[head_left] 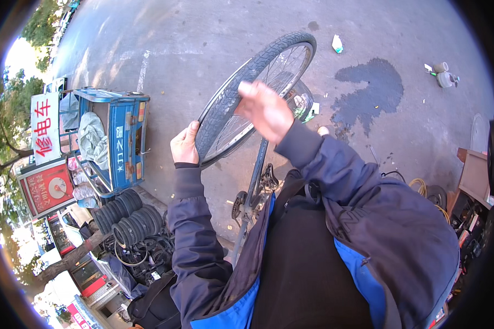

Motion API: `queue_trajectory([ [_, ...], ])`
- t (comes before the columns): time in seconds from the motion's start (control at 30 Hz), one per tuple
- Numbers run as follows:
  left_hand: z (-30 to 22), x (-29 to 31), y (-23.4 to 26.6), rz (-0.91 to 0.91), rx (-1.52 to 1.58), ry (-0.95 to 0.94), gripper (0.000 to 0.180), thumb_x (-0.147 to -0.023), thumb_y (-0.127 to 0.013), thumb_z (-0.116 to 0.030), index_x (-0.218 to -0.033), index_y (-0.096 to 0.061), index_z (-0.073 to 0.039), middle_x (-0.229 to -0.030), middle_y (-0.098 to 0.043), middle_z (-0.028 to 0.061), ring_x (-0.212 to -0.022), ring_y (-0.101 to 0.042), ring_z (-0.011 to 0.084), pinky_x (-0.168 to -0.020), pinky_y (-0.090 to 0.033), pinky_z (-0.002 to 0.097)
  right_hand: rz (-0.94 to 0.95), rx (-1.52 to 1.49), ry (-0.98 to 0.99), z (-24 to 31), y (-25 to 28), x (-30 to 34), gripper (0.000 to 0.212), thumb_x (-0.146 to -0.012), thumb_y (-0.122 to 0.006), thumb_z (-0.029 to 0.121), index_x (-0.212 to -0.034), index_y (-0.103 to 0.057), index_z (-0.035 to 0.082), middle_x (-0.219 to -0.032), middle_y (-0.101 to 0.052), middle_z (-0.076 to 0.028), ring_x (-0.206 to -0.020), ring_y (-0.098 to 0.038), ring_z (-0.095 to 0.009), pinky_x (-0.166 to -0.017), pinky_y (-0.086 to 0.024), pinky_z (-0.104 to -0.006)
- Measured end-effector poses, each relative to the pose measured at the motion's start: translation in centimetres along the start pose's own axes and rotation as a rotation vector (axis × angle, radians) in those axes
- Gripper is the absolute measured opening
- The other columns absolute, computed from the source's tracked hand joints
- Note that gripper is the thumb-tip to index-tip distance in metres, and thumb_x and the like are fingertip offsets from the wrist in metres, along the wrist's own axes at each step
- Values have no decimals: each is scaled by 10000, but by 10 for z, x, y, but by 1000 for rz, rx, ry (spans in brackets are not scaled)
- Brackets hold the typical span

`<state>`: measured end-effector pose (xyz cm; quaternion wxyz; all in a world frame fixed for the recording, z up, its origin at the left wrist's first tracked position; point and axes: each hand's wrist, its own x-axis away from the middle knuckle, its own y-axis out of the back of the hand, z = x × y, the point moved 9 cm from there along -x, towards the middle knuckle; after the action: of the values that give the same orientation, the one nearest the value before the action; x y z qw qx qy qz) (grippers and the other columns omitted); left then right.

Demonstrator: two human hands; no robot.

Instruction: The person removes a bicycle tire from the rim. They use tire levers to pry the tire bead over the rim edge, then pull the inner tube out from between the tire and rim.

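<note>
A bicycle wheel [229, 107] with a black treaded tyre stands tilted before me, raised off the ground. At its lower left end my left hand [185, 145] grips the tyre, the thumb on the tread and the other fingers partly hidden. My right hand [266, 111], blurred by motion, is at the right side of the tyre over the spokes, its fingers stretched out; whether it touches the rubber I cannot tell. Below the wheel, the bicycle frame [252, 181] runs toward my body, with a pedal [238, 205] beside it.
A blue cargo tricycle [127, 143] with a sign board [44, 127] stands at the left. Stacked black tyres [137, 225] lie nearer me. A wet patch [370, 88] darkens the pavement at right, beyond it a small container [446, 79]. Crates and tools [473, 181] crowd the right edge.
</note>
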<state>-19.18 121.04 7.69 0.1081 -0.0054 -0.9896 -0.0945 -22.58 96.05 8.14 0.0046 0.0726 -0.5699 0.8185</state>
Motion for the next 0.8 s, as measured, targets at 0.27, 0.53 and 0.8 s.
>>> queue_trajectory([
  [0.27,0,-1,3,28,-71,14,369,-971,-751,-281,-1047,-753,80,-932,-711,32,-823,-602,88,-762,-478,239,-81,-209,-33,31,21,-10,257,-1013,-647,309,-1130,-649,80,-1136,-679,-74,-1067,-632,-210,-995,-493,-443],
  [0.53,45,18,56,-132,-83,-19,445,-960,-756,-343,-1080,-743,86,-974,-721,39,-872,-620,112,-831,-490,273,-23,-41,-136,0,-5,13,229,-1017,-633,270,-1149,-607,85,-1145,-663,-57,-1091,-625,-197,-988,-495,-431],
  [0.8,54,7,62,-70,16,14,424,-957,-760,-317,-1088,-734,85,-1000,-733,73,-853,-649,130,-812,-512,278,-192,-222,15,49,26,-18,410,-954,-709,355,-1112,-623,-13,-1072,-642,-161,-1053,-625,-286,-1038,-498,-476],
])
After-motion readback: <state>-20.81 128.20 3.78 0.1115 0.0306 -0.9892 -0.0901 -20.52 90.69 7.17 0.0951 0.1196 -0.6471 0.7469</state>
